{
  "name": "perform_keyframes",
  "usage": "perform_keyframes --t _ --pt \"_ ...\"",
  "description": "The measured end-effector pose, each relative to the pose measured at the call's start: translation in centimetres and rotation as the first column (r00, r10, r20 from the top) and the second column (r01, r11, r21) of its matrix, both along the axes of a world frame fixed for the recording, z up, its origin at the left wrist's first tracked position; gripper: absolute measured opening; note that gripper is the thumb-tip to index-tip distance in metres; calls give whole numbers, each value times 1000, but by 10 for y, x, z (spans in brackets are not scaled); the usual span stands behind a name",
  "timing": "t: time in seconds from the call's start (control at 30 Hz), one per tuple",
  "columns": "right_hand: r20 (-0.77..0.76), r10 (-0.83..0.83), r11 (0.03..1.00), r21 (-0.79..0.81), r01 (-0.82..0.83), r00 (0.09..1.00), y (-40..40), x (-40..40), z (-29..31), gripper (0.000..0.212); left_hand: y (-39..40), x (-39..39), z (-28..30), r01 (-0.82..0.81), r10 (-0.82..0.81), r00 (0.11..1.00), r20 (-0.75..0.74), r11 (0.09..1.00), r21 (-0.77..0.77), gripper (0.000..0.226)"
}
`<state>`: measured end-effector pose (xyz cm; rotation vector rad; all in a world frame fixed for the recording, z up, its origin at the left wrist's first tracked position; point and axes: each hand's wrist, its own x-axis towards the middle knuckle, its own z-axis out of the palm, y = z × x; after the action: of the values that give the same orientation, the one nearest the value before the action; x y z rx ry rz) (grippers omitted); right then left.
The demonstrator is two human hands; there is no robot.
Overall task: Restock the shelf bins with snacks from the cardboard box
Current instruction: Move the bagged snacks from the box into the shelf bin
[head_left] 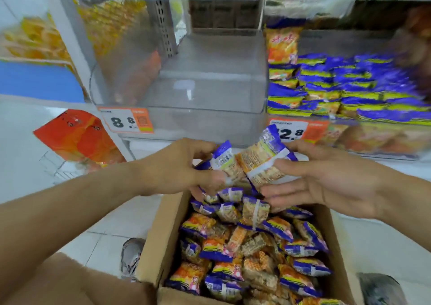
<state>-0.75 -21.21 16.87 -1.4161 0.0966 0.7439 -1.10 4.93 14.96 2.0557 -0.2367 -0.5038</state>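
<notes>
**Above the box: two hands lifting snack packets toward the shelf bins**

Over the far end of the open brown corrugated cardboard box [163,230], both bare hands hold small crinkly foil snack packets w/ purple-blue ends and clear middles showing pale, grainy bars. Left hand [184,167]: fingers curled round a packet [225,162], clamped on it, w/ more packets bunched under the palm. Right hand [326,183]: thumb pressed on the front of a second packet [265,162], fingers spread beneath it, so the packet is pinched betw. thumb and fingers. The two held packets touch at their inner edges, back sides (white seam, printed label) facing the camera.

Box contents: a loose heap of like packets [251,253], glossy and wrinkled, some face-up w/ orange-yellow print, some seam-up; they lie at all angles, approx. to the rim.

Shelf behind, white metal: a clear, smooth plastic bin [205,88] w/ curved front, directly beyond the hands; to its right a second bin [349,88] stacked w/ rows of matching purple-and-yellow packets, edges outward. Price tags, white w/ orange panel, on the shelf edge: "8.8" [126,120] under the clear bin, "12.8" [296,130] partly hidden by the right-hand packet. An orange-red carton [77,137] sits lower left. Grey shoe [130,255] on pale floor tiles beside the box.
</notes>
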Motion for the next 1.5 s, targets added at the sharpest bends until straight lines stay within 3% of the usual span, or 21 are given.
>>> perform_keyframes --t 0.17,0.27,0.3,0.43,0.57,0.7,0.83,0.97,1.13,1.23,1.5 --pt "61 -114 988 107 108 992 -46 -12 11 63 -38 6 9 107 -108 994 -4 989 -99 37" --pt "136 -147 977 174 123 980 -68 -18 13 54 -54 9 4 155 -149 987 63 981 -115 53" --pt "171 -186 974 162 159 968 -74 -20 12 52 -58 10 3 163 -150 982 111 979 -125 55" --pt "373 -222 965 -49 258 901 -93 -26 0 79 -79 12 8 176 -136 970 202 965 -193 47" --pt "360 -250 964 4 267 899 -100 -28 -6 86 -102 14 7 39 30 957 289 972 -232 24" --pt "284 -287 958 63 281 915 -105 -27 -15 110 -112 16 7 20 55 966 252 958 -288 30" --pt "300 -216 975 26 219 929 -106 -26 -13 88 -114 21 8 -6 69 981 182 945 -328 62" --pt "399 -96 982 -110 152 912 -108 -21 -11 69 -110 30 4 3 32 993 113 956 -293 81" --pt "424 -40 977 -174 125 905 -108 -16 -14 65 -108 30 8 155 -137 986 92 959 -236 69" --pt "429 12 982 -177 71 903 -108 -16 -13 69 -106 29 9 135 -109 985 131 969 -209 63" --pt "544 37 983 -169 66 838 -116 -14 -6 70 -108 27 4 99 -69 989 128 964 -245 74"
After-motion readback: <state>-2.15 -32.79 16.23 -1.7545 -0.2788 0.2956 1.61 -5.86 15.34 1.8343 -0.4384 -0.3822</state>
